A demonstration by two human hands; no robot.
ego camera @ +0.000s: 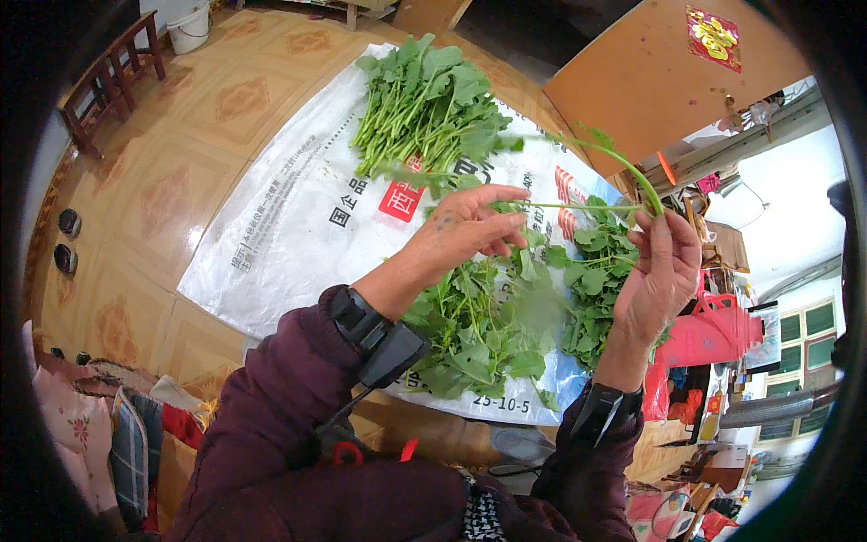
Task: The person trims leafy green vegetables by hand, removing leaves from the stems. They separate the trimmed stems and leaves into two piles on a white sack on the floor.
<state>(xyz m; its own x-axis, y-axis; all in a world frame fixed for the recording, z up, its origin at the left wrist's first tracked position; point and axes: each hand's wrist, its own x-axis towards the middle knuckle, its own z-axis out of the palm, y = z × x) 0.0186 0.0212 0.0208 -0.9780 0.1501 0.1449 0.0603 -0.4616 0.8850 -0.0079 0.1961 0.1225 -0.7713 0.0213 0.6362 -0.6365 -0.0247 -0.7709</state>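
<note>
My right hand (653,271) pinches a thick green vegetable stem (637,173) between thumb and fingers. The stem arches up and to the left. A thin leaf stalk (576,205) runs from it toward my left hand (457,227), into the gap between thumb and index finger. Whether those fingers grip the stalk is unclear. Below my hands lies a loose heap of leafy greens (474,332), partly blurred. Another pile of greens (596,284) is beside my right forearm. Farther off, a bundle of greens (427,101) lies with its stems lined up.
The greens rest on a white woven plastic sheet (271,223) bearing print, spread over a tiled floor (162,196). A wooden door (650,74) stands at upper right. To the right is a pink bag (704,335); a wooden chair (112,81) and white bucket (189,30) are upper left.
</note>
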